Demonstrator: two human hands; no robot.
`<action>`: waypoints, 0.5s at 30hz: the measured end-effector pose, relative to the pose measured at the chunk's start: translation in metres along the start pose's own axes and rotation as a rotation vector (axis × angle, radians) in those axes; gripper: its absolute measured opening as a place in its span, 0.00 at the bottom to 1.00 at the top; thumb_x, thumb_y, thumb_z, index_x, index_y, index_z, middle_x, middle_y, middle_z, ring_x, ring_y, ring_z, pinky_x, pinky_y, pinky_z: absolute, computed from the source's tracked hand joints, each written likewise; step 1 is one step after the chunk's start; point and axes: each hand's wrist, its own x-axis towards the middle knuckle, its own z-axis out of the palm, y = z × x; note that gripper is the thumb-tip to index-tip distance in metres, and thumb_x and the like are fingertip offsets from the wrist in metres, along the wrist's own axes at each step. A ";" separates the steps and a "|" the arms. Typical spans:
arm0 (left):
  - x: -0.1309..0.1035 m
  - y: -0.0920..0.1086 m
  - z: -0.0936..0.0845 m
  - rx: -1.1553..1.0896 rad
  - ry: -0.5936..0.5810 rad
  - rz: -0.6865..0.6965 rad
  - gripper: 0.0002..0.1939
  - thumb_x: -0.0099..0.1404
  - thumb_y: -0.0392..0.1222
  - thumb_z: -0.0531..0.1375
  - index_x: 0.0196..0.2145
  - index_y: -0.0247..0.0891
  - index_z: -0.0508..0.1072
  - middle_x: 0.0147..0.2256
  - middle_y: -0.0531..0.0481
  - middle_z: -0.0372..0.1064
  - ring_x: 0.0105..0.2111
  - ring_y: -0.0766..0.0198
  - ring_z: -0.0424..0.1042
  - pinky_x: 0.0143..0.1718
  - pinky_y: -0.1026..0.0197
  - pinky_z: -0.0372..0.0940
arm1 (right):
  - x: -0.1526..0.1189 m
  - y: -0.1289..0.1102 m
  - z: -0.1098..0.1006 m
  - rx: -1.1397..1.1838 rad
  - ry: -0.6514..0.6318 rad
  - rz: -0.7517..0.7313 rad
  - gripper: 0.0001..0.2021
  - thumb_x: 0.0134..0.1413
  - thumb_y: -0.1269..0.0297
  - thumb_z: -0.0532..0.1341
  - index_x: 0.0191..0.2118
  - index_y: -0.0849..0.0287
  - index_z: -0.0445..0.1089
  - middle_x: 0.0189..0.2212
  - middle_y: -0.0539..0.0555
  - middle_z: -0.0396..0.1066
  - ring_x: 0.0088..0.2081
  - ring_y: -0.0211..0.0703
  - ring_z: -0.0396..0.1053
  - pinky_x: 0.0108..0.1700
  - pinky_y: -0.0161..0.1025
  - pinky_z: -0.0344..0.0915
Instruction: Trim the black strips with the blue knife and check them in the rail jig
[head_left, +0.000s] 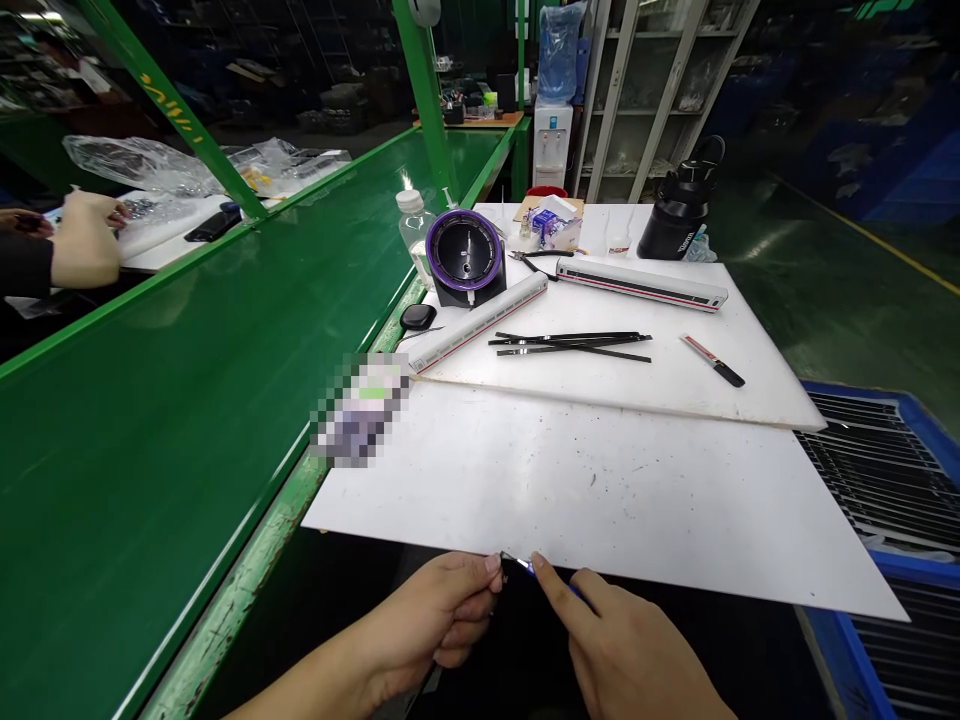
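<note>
At the near edge of the white board, my left hand is closed in a pinch; whatever small dark piece it may hold is lost against the dark background. My right hand grips a craft knife with a blue handle, index finger stretched along it. Its thin pointed blade reaches the left fingertips. Beyond both hands, several thin black strips lie crossed on a white foam slab. Two white model train cars with red stripes, one angled and one farther right, lie behind them.
A black-capped marker-like tube lies right. Behind stand a round purple-rimmed fan-like device, a clear bottle, pliers and a black flask. A green conveyor runs left; another person's arm is beyond it. Blue crates stand right.
</note>
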 end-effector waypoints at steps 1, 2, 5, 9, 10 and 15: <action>0.000 0.000 0.000 0.003 0.005 0.002 0.23 0.53 0.59 0.64 0.30 0.38 0.62 0.18 0.63 0.45 0.15 0.76 0.38 0.17 0.67 0.30 | -0.001 0.000 0.001 0.054 0.002 0.011 0.35 0.50 0.82 0.51 0.67 0.68 0.52 0.33 0.56 0.60 0.25 0.44 0.63 0.24 0.37 0.61; 0.000 0.000 -0.001 0.005 0.006 0.002 0.23 0.53 0.59 0.64 0.30 0.38 0.62 0.18 0.63 0.45 0.15 0.76 0.38 0.17 0.67 0.31 | -0.001 0.000 0.002 0.103 0.012 0.021 0.34 0.52 0.82 0.50 0.67 0.67 0.51 0.33 0.56 0.60 0.25 0.44 0.63 0.26 0.37 0.63; 0.000 0.001 -0.001 0.013 -0.004 -0.002 0.23 0.55 0.59 0.64 0.30 0.38 0.62 0.18 0.63 0.45 0.15 0.75 0.39 0.17 0.67 0.31 | -0.001 0.001 0.001 0.189 0.046 0.043 0.34 0.54 0.83 0.48 0.68 0.66 0.49 0.34 0.56 0.60 0.26 0.45 0.63 0.28 0.39 0.65; 0.000 0.000 -0.001 0.020 0.000 -0.003 0.23 0.54 0.60 0.64 0.30 0.38 0.61 0.18 0.63 0.45 0.15 0.76 0.38 0.17 0.67 0.32 | 0.001 0.000 -0.002 0.184 0.018 0.059 0.35 0.53 0.83 0.51 0.68 0.64 0.50 0.35 0.55 0.60 0.27 0.44 0.63 0.28 0.38 0.65; 0.001 0.000 -0.001 0.017 0.001 -0.003 0.23 0.54 0.60 0.64 0.30 0.38 0.61 0.18 0.63 0.45 0.15 0.76 0.39 0.17 0.67 0.31 | 0.001 -0.001 -0.002 0.171 0.008 0.055 0.35 0.52 0.83 0.52 0.67 0.64 0.50 0.34 0.54 0.60 0.26 0.44 0.63 0.28 0.38 0.64; 0.001 -0.001 -0.001 -0.004 -0.007 -0.004 0.22 0.56 0.58 0.63 0.30 0.38 0.62 0.18 0.63 0.46 0.15 0.76 0.38 0.17 0.67 0.31 | -0.001 -0.002 0.006 0.008 0.032 -0.023 0.39 0.49 0.82 0.54 0.68 0.68 0.45 0.33 0.53 0.59 0.24 0.42 0.62 0.21 0.36 0.54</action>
